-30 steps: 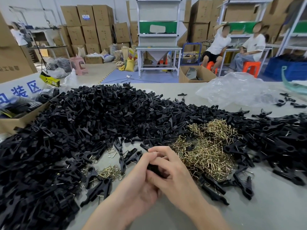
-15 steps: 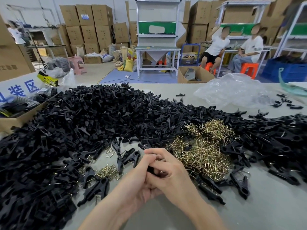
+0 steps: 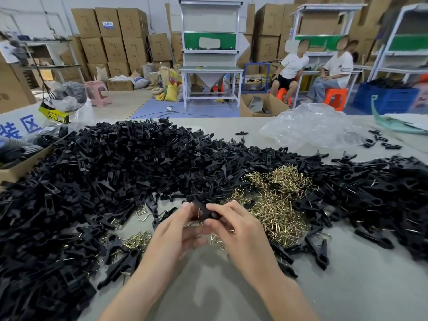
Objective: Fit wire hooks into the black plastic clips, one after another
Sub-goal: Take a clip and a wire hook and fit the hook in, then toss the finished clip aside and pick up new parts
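Between both sets of fingertips, above the grey table point(image 3: 347, 286), a black clip point(image 3: 205, 210) is pinched by the left hand point(image 3: 176, 232) and right hand point(image 3: 240, 235); brass wire hooks point(image 3: 275, 205) lie heaped just right; loose black clips point(image 3: 104, 172) surround them.

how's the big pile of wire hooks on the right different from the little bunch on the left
The big pile of wire hooks spreads wide and heaps up beyond the right hand; the little bunch is a thin, flat scatter beside the left hand. The big pile is ringed by black clips, while the little bunch lies at their edge, partly on bare table. Both are the same brassy bent wire.
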A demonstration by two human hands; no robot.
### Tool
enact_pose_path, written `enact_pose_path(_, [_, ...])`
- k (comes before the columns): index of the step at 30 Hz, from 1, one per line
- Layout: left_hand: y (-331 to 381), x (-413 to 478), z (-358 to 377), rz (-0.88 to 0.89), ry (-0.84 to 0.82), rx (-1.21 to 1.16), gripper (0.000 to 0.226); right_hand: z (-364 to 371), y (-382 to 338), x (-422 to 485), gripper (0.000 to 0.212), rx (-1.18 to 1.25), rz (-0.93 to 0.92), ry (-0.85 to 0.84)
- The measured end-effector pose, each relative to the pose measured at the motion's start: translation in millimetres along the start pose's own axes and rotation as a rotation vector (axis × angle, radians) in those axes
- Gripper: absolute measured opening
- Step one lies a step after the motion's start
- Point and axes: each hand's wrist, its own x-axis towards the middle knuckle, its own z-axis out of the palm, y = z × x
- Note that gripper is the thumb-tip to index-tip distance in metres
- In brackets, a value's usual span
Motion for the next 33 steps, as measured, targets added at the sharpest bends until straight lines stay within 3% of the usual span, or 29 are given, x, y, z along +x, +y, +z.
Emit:
enact_pose_path(2, [-3, -4, -3, 0.124, 0.048, 0.181, 0.030, -12, 3, 5, 0.031, 0.050, 0.070, 0.115])
enact_pose_path(4, [-5, -7, -7, 0.301, 0.099, 0.548, 0.029, -38, 8, 19, 0.030, 0.242, 0.215, 0.314])
enact_pose_path(6, [-7, -7, -11, 0.391, 0.141, 0.887, 0.033, -76, 20, 41, 0.040, 0.565, 0.373, 0.624])
enact_pose_path(8, [-8, -5, -13, 0.398, 0.221, 1.060, 0.037, -115, 30, 61, 0.053, 0.979, 0.499, 0.889])
enact_pose_path(10, [-10, -3, -18, 0.346, 0.323, 1.192, 0.038, -131, 35, 68, 0.039, 1.181, 0.606, 0.901])
enact_pose_path(12, [-13, -2, -22, 0.285, 0.382, 1.325, 0.043, -118, 31, 63, 0.031, 1.170, 0.668, 0.717])
enact_pose_path(14, [-15, 1, -26, 0.225, 0.368, 1.434, 0.051, -87, 20, 52, 0.036, 1.034, 0.655, 0.515])
enact_pose_path(16, [-16, 3, -29, 0.178, 0.315, 1.505, 0.055, -50, 6, 40, 0.043, 0.740, 0.577, 0.347])
enact_pose_path(20, [-13, 6, -34, 0.240, 0.281, 1.482, 0.041, 13, -2, 14, 0.040, -0.124, 0.164, 0.055])
enact_pose_path(22, [-11, 8, -34, 0.275, 0.251, 1.440, 0.034, 27, 2, 8, 0.037, -0.442, 0.006, -0.062])
enact_pose_path(33, [-16, 18, -38, 0.398, 0.222, 1.104, 0.042, 31, 11, 11, 0.026, -0.550, 0.021, -0.055])
